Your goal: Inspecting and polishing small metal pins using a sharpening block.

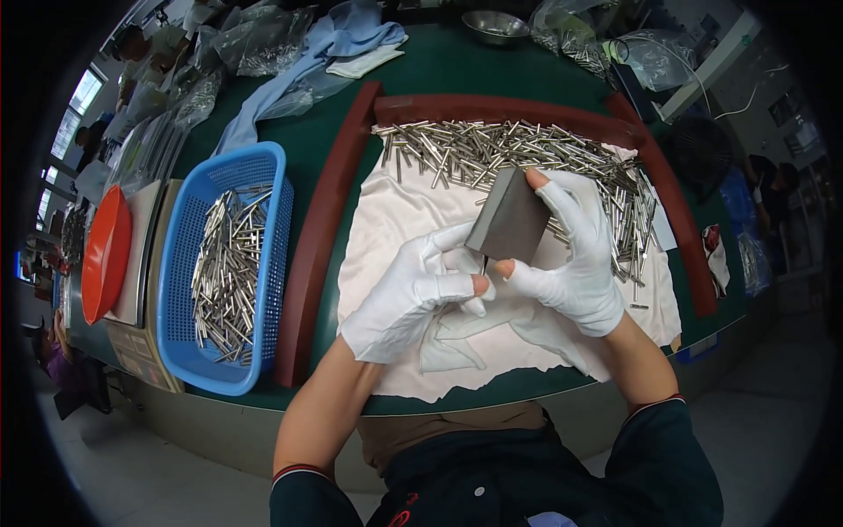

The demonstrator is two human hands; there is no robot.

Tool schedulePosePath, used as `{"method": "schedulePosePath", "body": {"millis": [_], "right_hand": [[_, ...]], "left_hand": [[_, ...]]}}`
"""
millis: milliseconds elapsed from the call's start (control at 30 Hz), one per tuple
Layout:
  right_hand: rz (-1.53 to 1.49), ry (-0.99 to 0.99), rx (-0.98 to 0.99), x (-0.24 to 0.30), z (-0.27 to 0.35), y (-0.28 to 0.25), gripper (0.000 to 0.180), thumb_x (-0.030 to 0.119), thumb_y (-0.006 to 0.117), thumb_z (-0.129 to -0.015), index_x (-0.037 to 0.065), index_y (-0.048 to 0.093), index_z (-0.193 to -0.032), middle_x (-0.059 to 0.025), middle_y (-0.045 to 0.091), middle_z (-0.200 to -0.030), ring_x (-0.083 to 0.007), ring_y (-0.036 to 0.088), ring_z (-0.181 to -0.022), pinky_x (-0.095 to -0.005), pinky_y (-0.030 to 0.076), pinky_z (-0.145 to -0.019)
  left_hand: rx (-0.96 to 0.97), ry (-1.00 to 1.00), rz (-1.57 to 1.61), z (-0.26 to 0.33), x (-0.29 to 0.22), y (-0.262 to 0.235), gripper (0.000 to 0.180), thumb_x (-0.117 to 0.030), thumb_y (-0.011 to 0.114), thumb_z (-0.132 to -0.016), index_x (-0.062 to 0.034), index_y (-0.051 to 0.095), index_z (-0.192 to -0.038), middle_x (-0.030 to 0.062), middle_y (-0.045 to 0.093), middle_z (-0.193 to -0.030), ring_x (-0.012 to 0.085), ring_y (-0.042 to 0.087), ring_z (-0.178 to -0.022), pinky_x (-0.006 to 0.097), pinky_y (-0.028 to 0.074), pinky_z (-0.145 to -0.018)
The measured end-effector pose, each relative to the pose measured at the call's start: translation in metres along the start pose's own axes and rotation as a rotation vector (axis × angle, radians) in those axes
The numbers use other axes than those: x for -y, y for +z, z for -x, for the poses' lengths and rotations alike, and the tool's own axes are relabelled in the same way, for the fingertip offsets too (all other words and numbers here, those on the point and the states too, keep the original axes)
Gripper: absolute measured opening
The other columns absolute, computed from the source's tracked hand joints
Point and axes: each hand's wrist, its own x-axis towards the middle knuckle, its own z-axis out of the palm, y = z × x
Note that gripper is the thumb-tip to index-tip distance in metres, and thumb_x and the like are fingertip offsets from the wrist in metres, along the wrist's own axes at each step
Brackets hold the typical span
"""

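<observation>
My right hand (571, 255), in a white glove with bare fingertips, grips a dark grey rectangular block (512, 220) between thumb and fingers. Just below the block's lower left corner, my left hand (420, 285), gloved the same way, is closed in a pinch. A short thin metal pin (484, 263) stands up from its fingers, mostly hidden by them. Whether the pin touches the block I cannot tell. Beneath both hands lies a pale pink cloth (373, 255), with a crumpled white cloth (452, 351) on it. Many loose metal pins (457, 145) are heaped along the cloth's far and right sides.
A dark red frame (320, 255) borders the cloth on three sides of the green table (439, 66). At left stands a blue plastic basket (172, 290) of metal pins, beside a red dish (107, 255). Blue cloth (325, 53), plastic bags (263, 39) and a metal bowl (496, 26) lie farther back.
</observation>
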Motion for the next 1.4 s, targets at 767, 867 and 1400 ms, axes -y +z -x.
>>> {"method": "schedulePosePath", "body": {"millis": [767,867,1400], "right_hand": [[0.081,-0.066,0.025,0.012,0.001,-0.002,0.083,0.032,0.083,-0.067,-0.001,0.049,-0.135,-0.0159,0.052,-0.12,-0.0293,0.053,-0.107,-0.0392,0.043,-0.093],[0.059,-0.046,0.031,0.007,-0.001,-0.007,0.083,0.033,0.081,-0.069,0.0,0.047,-0.137,-0.0157,0.052,-0.12,-0.0292,0.051,-0.107,-0.0396,0.043,-0.092],[0.095,-0.059,-0.003,0.009,0.001,-0.003,0.083,0.032,0.083,-0.068,0.001,0.047,-0.136,-0.0159,0.052,-0.118,-0.0291,0.053,-0.106,-0.0395,0.044,-0.091]], "left_hand": [[0.09,0.014,0.022,-0.004,0.013,-0.003,0.061,-0.003,0.064,-0.079,0.0033,0.046,-0.137,0.0064,0.066,-0.088,0.0094,0.063,-0.075,0.023,0.052,-0.068],[0.12,0.065,0.07,-0.001,0.007,-0.014,0.059,-0.003,0.065,-0.079,0.0023,0.048,-0.135,0.0063,0.066,-0.088,0.0095,0.063,-0.075,0.023,0.052,-0.066],[0.078,0.083,0.092,0.0,0.006,-0.016,0.067,-0.001,0.065,-0.078,0.0044,0.041,-0.14,0.0084,0.067,-0.094,0.0109,0.062,-0.075,0.024,0.053,-0.067]]}}
